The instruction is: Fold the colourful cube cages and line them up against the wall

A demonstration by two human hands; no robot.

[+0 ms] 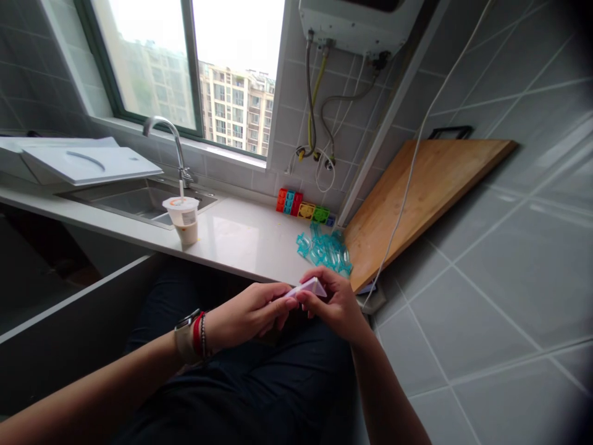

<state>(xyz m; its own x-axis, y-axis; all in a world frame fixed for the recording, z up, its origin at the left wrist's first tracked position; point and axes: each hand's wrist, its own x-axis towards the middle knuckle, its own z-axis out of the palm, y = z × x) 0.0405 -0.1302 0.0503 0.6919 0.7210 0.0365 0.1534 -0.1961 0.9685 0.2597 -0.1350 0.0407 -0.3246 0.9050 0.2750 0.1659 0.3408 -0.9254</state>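
A small pale lilac piece (pixel 306 286), flat with an angled end, is held between both hands above my lap. My left hand (pixel 259 309), with a watch and bracelets at the wrist, grips its left end between thumb and fingers. My right hand (pixel 334 303) pinches the right end, thumb below and fingers along the top. Just beyond the right hand, a pile of see-through turquoise pieces (pixel 324 250) lies on the counter. Behind the pile stands a row of coloured blocks (pixel 306 210) in red, blue, yellow and green.
A drink cup (pixel 183 216) with a straw stands near the front edge of the white counter (pixel 241 238). Left of it are the sink (pixel 125 198) and tap (pixel 173 139). A wooden board (pixel 417 185) leans at right, with a white cable (pixel 407 185) hanging across it.
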